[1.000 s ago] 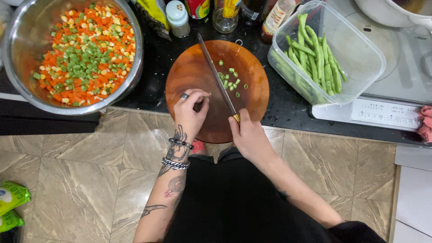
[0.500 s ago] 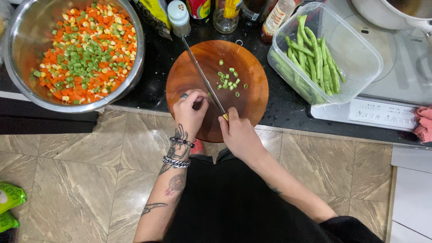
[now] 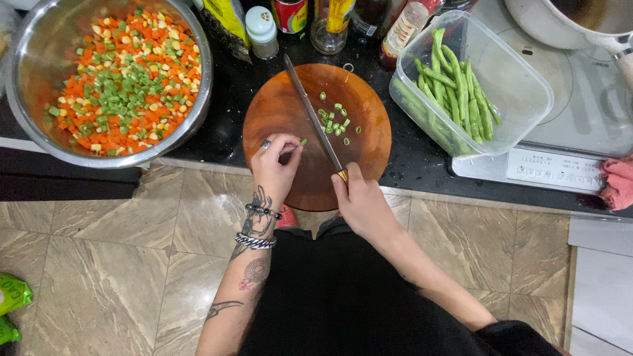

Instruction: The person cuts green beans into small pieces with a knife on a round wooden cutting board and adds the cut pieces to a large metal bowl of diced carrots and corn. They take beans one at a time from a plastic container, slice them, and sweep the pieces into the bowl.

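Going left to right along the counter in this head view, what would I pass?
Steel bowl of chopped vegetables → round wooden cutting board → knife → clear tub of green beans → pink cloth.

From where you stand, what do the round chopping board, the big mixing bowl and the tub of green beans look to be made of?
Chopping board: probably wood, reddish-brown with a smooth sheen.
Mixing bowl: looks like stainless steel, given its shiny, reflective grey wall.
Tub: apparently clear plastic, as the beans and counter show through it.
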Available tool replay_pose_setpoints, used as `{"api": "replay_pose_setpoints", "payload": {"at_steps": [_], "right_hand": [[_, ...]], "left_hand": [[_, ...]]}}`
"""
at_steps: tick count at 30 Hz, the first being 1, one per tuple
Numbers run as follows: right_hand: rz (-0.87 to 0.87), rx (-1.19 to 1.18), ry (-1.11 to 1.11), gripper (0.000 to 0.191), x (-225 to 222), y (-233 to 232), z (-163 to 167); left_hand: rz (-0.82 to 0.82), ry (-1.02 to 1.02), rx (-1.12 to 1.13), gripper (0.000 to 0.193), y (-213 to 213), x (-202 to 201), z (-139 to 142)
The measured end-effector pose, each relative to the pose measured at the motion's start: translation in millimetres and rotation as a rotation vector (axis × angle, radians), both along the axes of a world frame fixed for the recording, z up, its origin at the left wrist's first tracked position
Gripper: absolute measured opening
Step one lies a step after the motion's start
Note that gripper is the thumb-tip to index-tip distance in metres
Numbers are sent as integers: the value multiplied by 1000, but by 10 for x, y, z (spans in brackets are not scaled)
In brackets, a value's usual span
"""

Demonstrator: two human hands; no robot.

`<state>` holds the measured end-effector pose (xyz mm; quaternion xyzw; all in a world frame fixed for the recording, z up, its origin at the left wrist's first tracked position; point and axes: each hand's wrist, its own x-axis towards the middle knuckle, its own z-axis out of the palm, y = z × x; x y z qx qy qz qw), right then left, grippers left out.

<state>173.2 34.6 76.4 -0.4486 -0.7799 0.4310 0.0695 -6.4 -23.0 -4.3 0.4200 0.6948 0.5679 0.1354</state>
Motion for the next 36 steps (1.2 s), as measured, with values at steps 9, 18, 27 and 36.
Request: {"api": "replay_pose_setpoints", "payload": {"at_steps": [9, 18, 27, 36], "right_hand": [[89, 154, 19, 27, -187, -30, -122], [137, 237, -198, 29, -92, -136, -67], [59, 171, -204, 31, 111, -112, 33], [91, 159, 40, 28, -105, -92, -70]], "left_hand": [[1, 37, 11, 17, 14, 7, 21], [48, 40, 25, 19, 50, 46, 19], [4, -21, 45, 19, 53, 22, -4], [-37, -39, 84, 21, 21, 5, 8]]}}
